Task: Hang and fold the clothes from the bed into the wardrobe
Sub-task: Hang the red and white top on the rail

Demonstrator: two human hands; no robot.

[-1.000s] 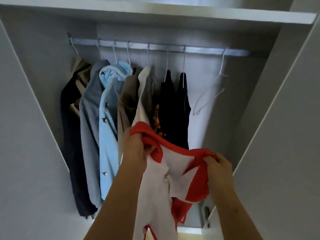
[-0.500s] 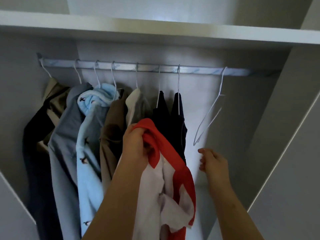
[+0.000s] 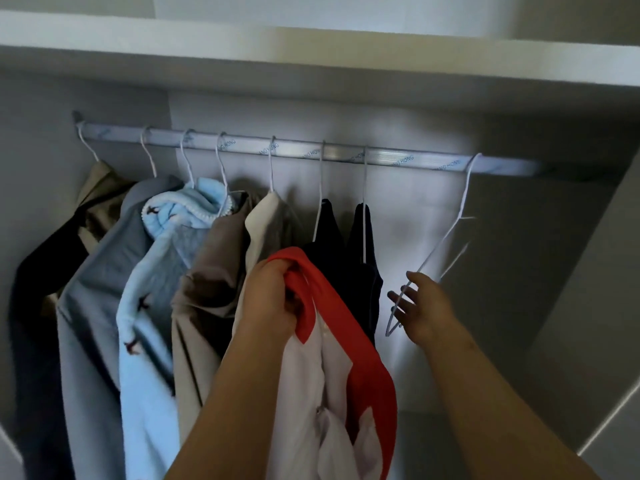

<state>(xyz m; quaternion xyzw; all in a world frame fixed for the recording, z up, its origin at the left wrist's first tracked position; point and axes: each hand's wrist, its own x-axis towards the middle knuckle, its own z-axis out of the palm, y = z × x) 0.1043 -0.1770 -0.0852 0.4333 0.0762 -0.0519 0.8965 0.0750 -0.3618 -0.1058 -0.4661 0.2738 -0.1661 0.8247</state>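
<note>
My left hand (image 3: 270, 296) grips the red collar of a red and white garment (image 3: 346, 362), which hangs down in front of the wardrobe's clothes. An empty white wire hanger (image 3: 452, 228) hangs at the right end of the metal rail (image 3: 311, 152). My right hand (image 3: 424, 306) reaches up to the hanger's lower corner with its fingers spread, touching the wire without closing round it.
Several garments hang on white hangers along the rail: a dark one, a grey one (image 3: 104, 271), a light blue fleece (image 3: 149, 306), a brown one (image 3: 207, 289), a cream one and two black ones (image 3: 360, 271). A white shelf (image 3: 311, 53) runs above. The wardrobe's right wall (image 3: 588, 271) stands beside the empty hanger.
My right hand let go of the red and white garment and rose to the empty hanger. My left hand lifted the garment by its collar. The view moved closer to the rail.
</note>
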